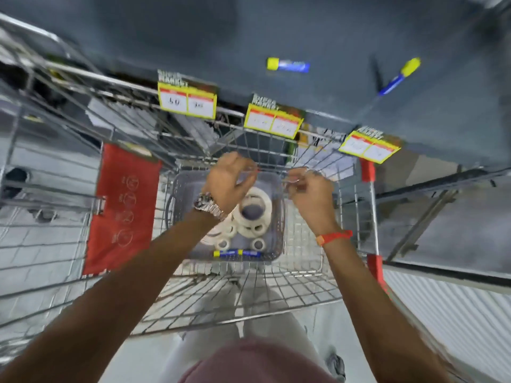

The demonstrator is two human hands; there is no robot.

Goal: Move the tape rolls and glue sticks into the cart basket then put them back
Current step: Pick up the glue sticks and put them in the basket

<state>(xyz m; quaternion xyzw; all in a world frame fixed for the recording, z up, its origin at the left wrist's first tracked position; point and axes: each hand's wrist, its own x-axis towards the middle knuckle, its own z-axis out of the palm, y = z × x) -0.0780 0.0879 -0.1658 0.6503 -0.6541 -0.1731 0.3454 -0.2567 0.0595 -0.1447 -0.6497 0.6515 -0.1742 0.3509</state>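
A grey basket (pixel 278 217) sits inside the wire cart (pixel 249 308). It holds several white tape rolls (pixel 253 208), and two blue glue sticks with yellow caps (pixel 237 253) lie along its near wall. Two more glue sticks lie on the grey shelf, one (pixel 287 64) flat and one (pixel 398 76) slanted. Both hands hover over the basket's far side. My left hand (pixel 231 178) has its fingers curled around what looks like a clear tape roll (pixel 250 169), blurred. My right hand (pixel 312 192) pinches another clear tape roll (pixel 293 181).
Yellow price tags (pixel 186 102) hang along the shelf edge above the cart's far rim. The cart's red child-seat flap (pixel 121 208) stands at the left, and red corner guards (pixel 367 170) at the right. Another wire cart (pixel 41 217) is at the far left.
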